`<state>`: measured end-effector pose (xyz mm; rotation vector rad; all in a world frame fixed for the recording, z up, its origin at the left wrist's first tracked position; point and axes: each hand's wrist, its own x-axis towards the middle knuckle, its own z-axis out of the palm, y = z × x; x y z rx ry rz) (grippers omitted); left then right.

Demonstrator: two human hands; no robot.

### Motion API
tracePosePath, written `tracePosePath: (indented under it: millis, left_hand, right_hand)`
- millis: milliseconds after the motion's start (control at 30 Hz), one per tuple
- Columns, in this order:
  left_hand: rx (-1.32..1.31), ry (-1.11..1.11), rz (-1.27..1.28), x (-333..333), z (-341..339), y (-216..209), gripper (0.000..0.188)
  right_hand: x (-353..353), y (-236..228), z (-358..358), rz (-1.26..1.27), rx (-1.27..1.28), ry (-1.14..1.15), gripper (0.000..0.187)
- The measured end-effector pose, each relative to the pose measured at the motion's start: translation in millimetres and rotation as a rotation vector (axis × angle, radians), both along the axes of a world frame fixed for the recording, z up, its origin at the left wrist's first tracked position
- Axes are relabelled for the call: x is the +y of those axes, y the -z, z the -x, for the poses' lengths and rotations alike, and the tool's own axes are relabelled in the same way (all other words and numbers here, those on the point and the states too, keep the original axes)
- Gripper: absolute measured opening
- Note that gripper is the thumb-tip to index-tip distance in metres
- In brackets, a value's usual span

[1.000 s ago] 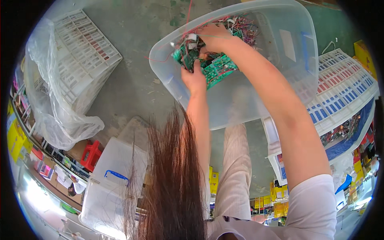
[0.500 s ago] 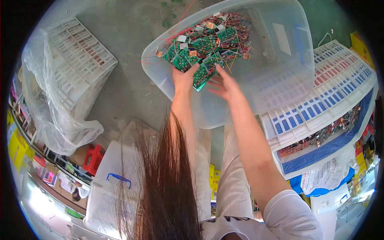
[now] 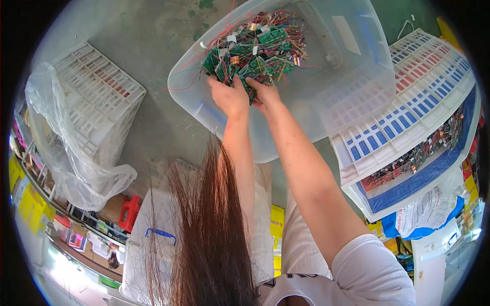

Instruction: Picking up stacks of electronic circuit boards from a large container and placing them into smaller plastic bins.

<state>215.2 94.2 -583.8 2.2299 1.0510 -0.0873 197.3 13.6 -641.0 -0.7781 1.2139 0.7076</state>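
A tangled heap of green circuit boards (image 3: 255,64) with red, yellow and white wires lies toward the left side of a large translucent plastic bin (image 3: 352,115). My left hand (image 3: 229,98) is closed on the near left edge of the boards, its thumb on top. Right beside it, my right hand (image 3: 265,93) is closed on the near edge too, thumb uppermost. The two hands almost touch, with a board showing between them. The fingers underneath are hidden by the boards and palms.
To the right stands a white slotted crate (image 3: 403,115) with blue lining, holding more wired boards (image 3: 418,158). At left is a white lattice crate (image 3: 102,86), partly covered by a clear plastic bag (image 3: 71,148). A lidded box with a blue handle (image 3: 161,234) sits near my legs.
My right hand has moved left, from spread fingers beside the boards to a grip on their near edge. My left hand stays on them. The view has shifted slightly.
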Motion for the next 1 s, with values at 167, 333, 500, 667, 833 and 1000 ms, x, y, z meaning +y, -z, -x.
tracePosePath:
  millis: [167,333,500,667,833,1000]
  left_hand:
    - [0.072,0.007,0.279,31.5,26.1,19.7,0.068]
    - [0.267,0.031,0.123,15.4,13.3,11.8,0.084]
    - [0.234,0.049,0.076,11.7,8.1,4.5,0.081]
    - [0.062,-0.179,0.812,37.6,29.8,7.9,0.067]
    - [0.19,-0.187,0.995,36.1,20.8,-11.7,0.071]
    - [0.17,-0.076,0.729,38.3,26.1,7.0,0.074]
  right_hand:
    - [-13.1,11.6,3.6,-0.146,-0.053,0.283,0.02]
    - [-8.0,28.7,7.8,0.315,-0.253,-0.064,0.02]
    - [-0.7,30.1,14.1,0.263,-0.286,0.037,0.026]
    - [-30.4,11.5,5.7,-0.32,-0.149,0.248,0.033]
    - [-51.7,18.9,-12.1,-0.388,-0.18,0.043,0.035]
    - [-42.5,-5.0,-13.4,-0.129,-0.359,-0.11,0.031]
